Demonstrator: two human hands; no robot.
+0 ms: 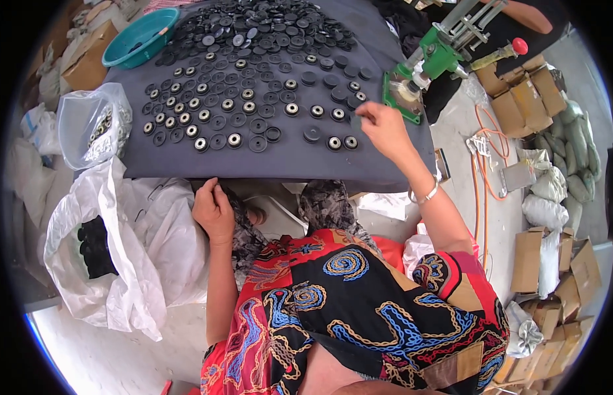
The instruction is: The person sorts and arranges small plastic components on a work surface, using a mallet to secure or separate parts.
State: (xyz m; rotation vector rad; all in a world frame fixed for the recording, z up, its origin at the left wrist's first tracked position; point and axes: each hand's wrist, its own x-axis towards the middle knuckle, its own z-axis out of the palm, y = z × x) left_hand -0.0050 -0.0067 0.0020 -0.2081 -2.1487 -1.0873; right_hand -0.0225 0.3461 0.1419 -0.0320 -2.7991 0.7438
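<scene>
Seems to pinch a dark disc by its rim in the right hand, thumb and fingers nearly together, at the right side of the counter near the green press. Likely light, stiff and slightly slippery; best taken by the rim. Rests the left hand, loosely curled, at the front edge; cannot tell of anything inside. Underneath, smooth dark cloth; beyond, cardboard boxes and stuffed sacks on a pale floor.

No legible text, numbers or signs. Ref = green press. Cartons to its right: any print too small to read. Discs to its left: no lettering resolvable. White bag, farther left: nothing readable.
</scene>
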